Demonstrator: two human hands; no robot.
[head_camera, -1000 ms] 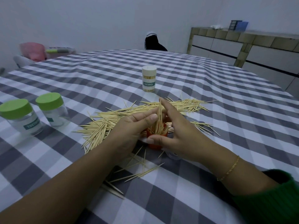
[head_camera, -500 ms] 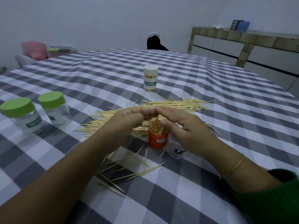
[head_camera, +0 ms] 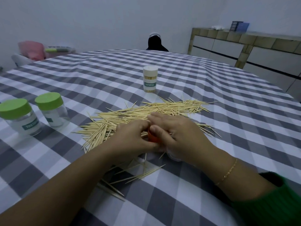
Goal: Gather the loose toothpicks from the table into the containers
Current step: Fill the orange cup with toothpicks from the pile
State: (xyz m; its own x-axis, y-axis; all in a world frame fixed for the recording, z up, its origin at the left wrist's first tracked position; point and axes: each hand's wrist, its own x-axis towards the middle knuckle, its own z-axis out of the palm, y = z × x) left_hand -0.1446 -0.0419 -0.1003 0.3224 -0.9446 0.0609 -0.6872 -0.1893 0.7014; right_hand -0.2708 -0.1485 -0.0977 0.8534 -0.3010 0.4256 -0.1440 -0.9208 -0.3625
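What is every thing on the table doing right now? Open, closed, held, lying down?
Orange container: upright, gripped by both hands.
Left hand: curled round the orange container.
Right hand: curled over its top.
Two green-lidded jars: upright, lids on.
White toothpick tube: upright, closed.
Loose toothpicks: lying scattered on the tablecloth.

dim, bluish cast | soft shadows | wide-angle bending at edges | slight softness
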